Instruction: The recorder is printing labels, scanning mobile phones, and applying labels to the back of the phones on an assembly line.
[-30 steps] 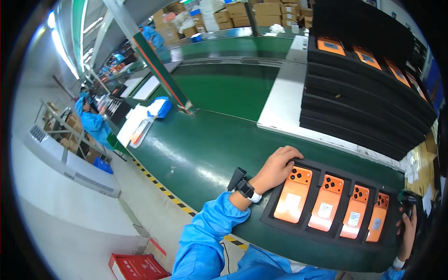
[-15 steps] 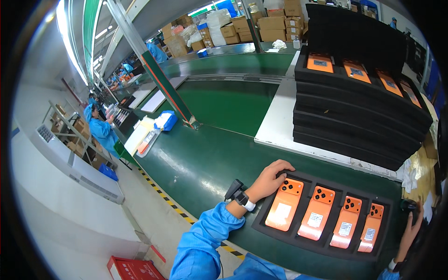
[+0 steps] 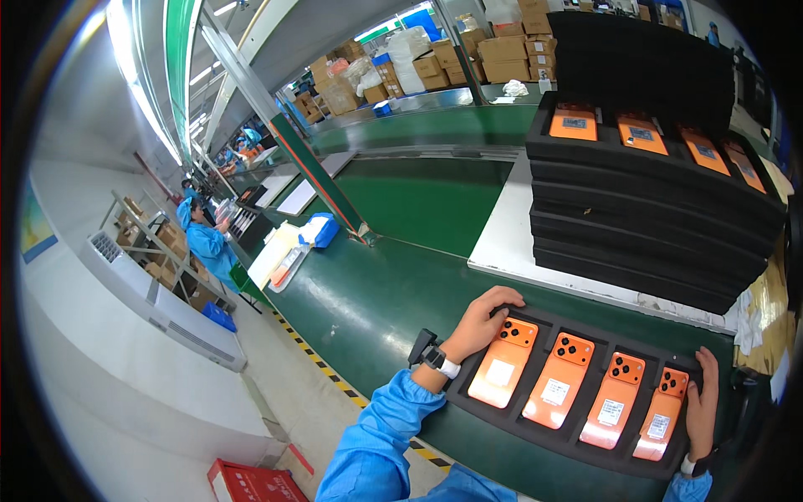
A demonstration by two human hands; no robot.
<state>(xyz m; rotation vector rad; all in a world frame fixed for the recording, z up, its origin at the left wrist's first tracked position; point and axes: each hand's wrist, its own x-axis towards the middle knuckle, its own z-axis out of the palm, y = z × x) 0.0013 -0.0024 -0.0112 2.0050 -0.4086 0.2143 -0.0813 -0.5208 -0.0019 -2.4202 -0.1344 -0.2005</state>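
A black foam tray point(image 3: 535, 432) lies on the green table before me, holding several orange phones point(image 3: 559, 395) in separate slots. Each phone lies back up, with its camera block at the far end and a white label on its back. My left hand point(image 3: 480, 323) is closed round the tray's far left corner, the thumb close to the leftmost phone. At the right end, my right hand point(image 3: 703, 403) grips the tray's edge, thumb on the near side and fingers along the outside. The undersides of both grips are hidden.
Beyond the tray, a tall stack of black foam trays point(image 3: 644, 243) stands on a white board point(image 3: 502, 213); orange phones lie in its top tray. A blue-and-white packet point(image 3: 319, 229) sits left, near a metal post point(image 3: 314, 176). A person in blue point(image 3: 209, 247) stands far left.
My right hand has come left from a dark object at the far right and now holds the tray's right edge. My left hand stays on its corner. The view has shifted slightly.
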